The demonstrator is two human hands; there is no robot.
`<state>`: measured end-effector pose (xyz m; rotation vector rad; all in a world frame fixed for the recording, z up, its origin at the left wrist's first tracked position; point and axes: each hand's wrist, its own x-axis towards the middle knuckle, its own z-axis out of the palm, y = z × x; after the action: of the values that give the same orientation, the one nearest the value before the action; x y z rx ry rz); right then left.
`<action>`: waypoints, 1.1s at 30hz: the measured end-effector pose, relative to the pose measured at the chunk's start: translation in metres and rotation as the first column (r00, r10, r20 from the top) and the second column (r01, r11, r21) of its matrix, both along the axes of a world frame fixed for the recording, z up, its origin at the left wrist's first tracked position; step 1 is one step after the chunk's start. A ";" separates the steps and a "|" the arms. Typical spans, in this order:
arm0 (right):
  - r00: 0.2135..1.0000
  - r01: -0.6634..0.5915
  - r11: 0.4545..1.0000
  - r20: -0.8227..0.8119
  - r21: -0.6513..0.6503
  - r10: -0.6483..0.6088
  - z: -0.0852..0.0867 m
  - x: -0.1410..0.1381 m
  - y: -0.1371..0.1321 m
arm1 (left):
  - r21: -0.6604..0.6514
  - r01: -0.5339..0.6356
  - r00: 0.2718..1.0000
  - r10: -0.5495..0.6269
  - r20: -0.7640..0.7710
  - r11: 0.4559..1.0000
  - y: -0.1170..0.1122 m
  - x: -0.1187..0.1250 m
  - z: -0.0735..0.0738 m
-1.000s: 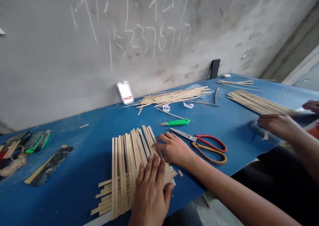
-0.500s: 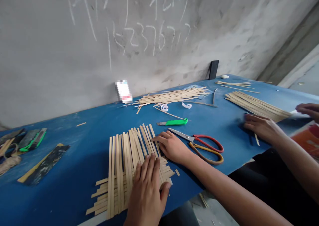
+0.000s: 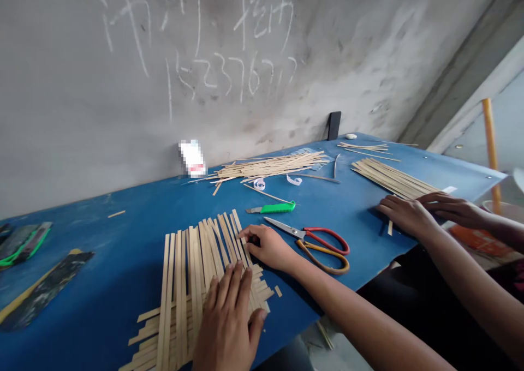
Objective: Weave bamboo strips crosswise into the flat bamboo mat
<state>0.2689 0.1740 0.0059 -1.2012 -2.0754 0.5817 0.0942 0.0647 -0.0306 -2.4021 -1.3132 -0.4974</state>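
Note:
A half-woven mat of pale bamboo strips (image 3: 196,256) lies on the blue table, with upright strips crossing horizontal ones near the front edge. My left hand (image 3: 227,316) rests flat on the crossed part, fingers stretched out, covering some of the weave. At the mat's right side, my right hand (image 3: 268,245) has its fingers bent, index finger and thumb closed at the outermost upright strip. A small cut piece (image 3: 278,291) lies just right of the mat. Close to my right hand are scissors (image 3: 305,234) with red and yellow handles and a green utility knife (image 3: 272,208).
A pile of loose strips (image 3: 270,166) and paper tape curls (image 3: 259,184) lie toward the wall. At the right, a co-worker's hands (image 3: 405,213) are at another bundle of strips (image 3: 393,177). A dark, yellow-edged blade-like tool (image 3: 49,283) lies at left. A phone-like bright object (image 3: 192,159) leans on the wall.
The view has swung slightly right and up. My right hand's fingers have bent in at the edge strip; my left stays on the weave. The co-worker's two hands have come together.

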 end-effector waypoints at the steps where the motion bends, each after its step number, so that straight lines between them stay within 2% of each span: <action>1: 1.000 -0.004 1.000 0.010 0.007 0.004 0.000 0.000 0.000 | -0.015 -0.003 1.000 0.004 0.005 1.000 0.000 0.000 -0.001; 4: 0.999 -0.001 0.999 0.047 0.037 0.000 0.000 -0.002 -0.002 | -0.043 -0.013 1.000 0.013 0.018 0.999 -0.001 0.000 -0.002; 10: 0.997 0.023 0.996 0.067 0.092 -0.029 -0.005 -0.007 -0.005 | -0.015 -0.051 0.999 0.051 0.016 0.999 -0.007 0.001 -0.001; 21: 0.999 0.033 0.994 0.025 0.102 -0.036 -0.006 -0.007 -0.005 | 0.014 -0.044 0.998 0.044 -0.055 0.999 -0.005 0.002 0.004; 29: 0.996 0.066 0.993 0.050 0.095 -0.071 -0.013 -0.006 -0.001 | 0.029 -0.111 0.994 0.111 0.015 0.993 -0.008 0.007 0.010; 33: 0.996 0.065 0.992 0.061 0.110 -0.072 -0.012 -0.004 -0.002 | 0.002 -0.091 0.996 0.091 -0.005 0.996 -0.008 0.006 0.010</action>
<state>0.2647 0.1724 -0.0057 -1.2377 -2.0827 0.3984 0.1006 0.0566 -0.0204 -2.3280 -1.4113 -0.4660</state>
